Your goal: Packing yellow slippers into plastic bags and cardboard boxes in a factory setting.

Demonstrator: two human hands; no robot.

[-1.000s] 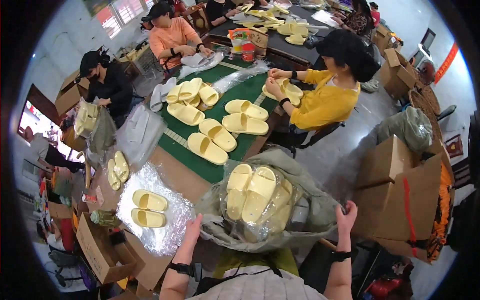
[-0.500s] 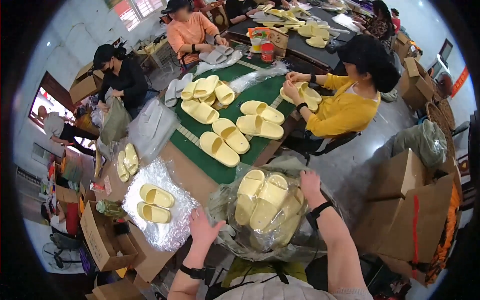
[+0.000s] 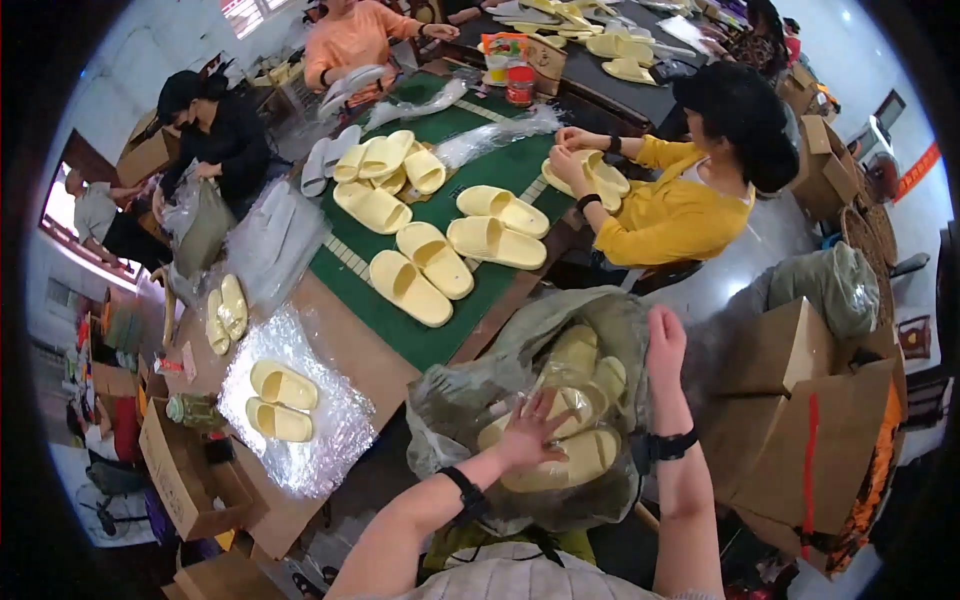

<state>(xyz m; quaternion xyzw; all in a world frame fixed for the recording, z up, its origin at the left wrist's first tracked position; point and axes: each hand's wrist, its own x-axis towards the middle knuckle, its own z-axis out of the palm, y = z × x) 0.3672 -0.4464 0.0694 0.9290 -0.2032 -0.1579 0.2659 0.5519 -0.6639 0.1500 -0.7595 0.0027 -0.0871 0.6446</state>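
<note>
Down at the near right corner of the worktop, the grey-green sack gaped just beside the edge, close in front of the person's body, and both hands were at it! The left hand was inside the mouth, palm down, fingers fanned wide, pressed flat upon the bagged slippers and gripping nothing. Over on the far flank, the right hand was at the sack's right rim, fingers curled mostly closed; whether it had cloth pinched between them, one couldn't tell. The slippers lay between the two hands, deep in the sack, nearer the left.

And what a look they had: pale yellow, broad-strapped, smooth, overlapping at different angles under clear, glinting plastic. The sack around them was thin and crumpled, its wall slumping outward on the left and standing higher toward the right hand.
</note>
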